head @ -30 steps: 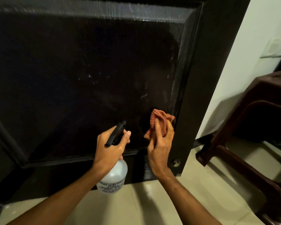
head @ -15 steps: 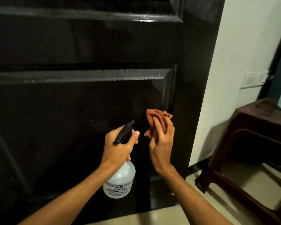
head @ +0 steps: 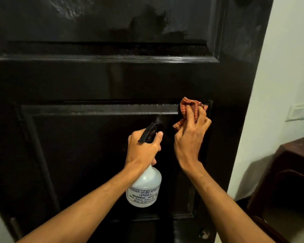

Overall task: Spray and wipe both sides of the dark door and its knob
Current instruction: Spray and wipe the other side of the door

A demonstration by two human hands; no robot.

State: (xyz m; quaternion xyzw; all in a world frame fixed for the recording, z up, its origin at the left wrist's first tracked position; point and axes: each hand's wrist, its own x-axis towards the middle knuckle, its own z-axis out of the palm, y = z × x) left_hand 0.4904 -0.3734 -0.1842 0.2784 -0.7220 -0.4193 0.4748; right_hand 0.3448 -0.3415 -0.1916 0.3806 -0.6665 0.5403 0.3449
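door (head: 98,81) dark, glossy, panelled, filling most of view; smeared wet patches on upper panel. left hand (head: 144,149) closed round neck of spray bottle (head: 145,188), finger on black trigger, nozzle aimed at lower panel; faint mist just off nozzle tip. bottle translucent white, printed label on front, hanging upright below fist, close in front of door. right hand (head: 189,139) gripping bunched orange cloth (head: 188,109), fingers curled over it, pressing it against top right corner of lower panel, at moulding. hands side by side, near but apart. small round metal fitting (head: 204,234) low on door near right edge; cannot tell if knob or stop. pale wall (head: 277,88) right of door, with switch plate (head: 300,112) mounted on it. dark brown furniture (head: 288,186) at lower right, against wall, partly cut off by frame. both forearms bare, reaching up from bottom edge.
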